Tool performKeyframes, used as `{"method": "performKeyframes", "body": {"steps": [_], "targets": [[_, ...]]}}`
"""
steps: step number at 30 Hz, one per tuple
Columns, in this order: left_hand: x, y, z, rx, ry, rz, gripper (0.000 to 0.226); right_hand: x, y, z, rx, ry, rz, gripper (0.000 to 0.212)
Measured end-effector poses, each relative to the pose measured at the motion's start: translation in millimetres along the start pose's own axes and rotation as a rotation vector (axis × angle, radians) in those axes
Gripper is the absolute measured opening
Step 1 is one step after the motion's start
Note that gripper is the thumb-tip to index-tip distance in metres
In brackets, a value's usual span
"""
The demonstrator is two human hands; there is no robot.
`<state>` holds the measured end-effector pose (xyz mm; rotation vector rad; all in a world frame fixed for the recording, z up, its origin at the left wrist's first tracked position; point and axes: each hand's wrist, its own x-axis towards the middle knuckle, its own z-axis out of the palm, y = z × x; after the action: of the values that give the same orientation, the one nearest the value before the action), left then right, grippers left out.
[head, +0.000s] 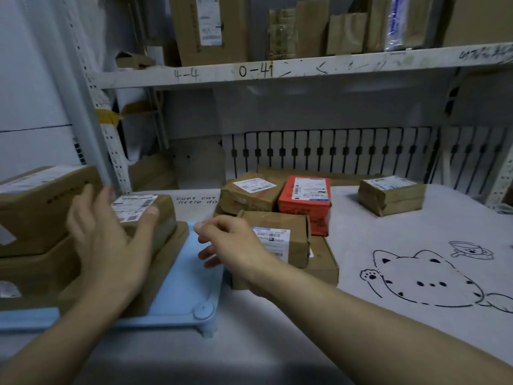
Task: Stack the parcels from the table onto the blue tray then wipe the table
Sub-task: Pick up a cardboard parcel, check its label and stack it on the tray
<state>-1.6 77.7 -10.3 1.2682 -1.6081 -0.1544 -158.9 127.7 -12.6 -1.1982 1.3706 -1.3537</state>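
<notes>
- The flat light-blue plastic tray sits at the left of the grey table with its cat line drawing.
- On the tray lies a stack of brown cardboard parcels; the small labelled brown box rests on a wide flat brown parcel, and a larger brown carton sits on the pile further left of the tray's bare end.
- My left hand is spread wide over the small labelled box, thumb on its top beside the white label, fingers straight; it is blurred.
- My right hand hangs over the tray's right edge with fingers loosely curled, gripping nothing that I can see.
- Just right of the tray, partly behind my right hand, a brown parcel with a white label lies on top of another brown box.
- Beyond those, further from the tray, a red box with a white label stands beside a taped brown parcel.
- Well to the right of the tray, a squat brown parcel wrapped in tape sits alone.
- Above the tray, a white metal shelf marked with handwritten numbers carries more cartons.
</notes>
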Motion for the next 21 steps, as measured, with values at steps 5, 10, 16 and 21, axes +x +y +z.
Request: {"method": "performKeyframes", "body": {"steps": [5, 10, 16, 21], "targets": [[-39.4, 51.8, 47.5, -0.153, -0.243, 0.125, 0.045, -25.7, 5.9, -63.4, -0.031, 0.157, -0.06, 0.013], [-76.6, 112.2, 94.2, -0.294, -0.503, 0.202, 0.039, -43.3, 17.7, -138.4, -0.031, 0.405, -0.046, 0.015], [-105.6, 175.8, 154.1, -0.53, -0.812, -0.003, 0.018, -52.6, 41.4, -234.1, 0.009, 0.648, 0.065, 0.017], [-109.4, 214.0, 225.3, -0.614, -0.908, -0.295, 0.012, -32.7, 69.6, -319.1, -0.03, 0.824, 0.14, 0.012]]}}
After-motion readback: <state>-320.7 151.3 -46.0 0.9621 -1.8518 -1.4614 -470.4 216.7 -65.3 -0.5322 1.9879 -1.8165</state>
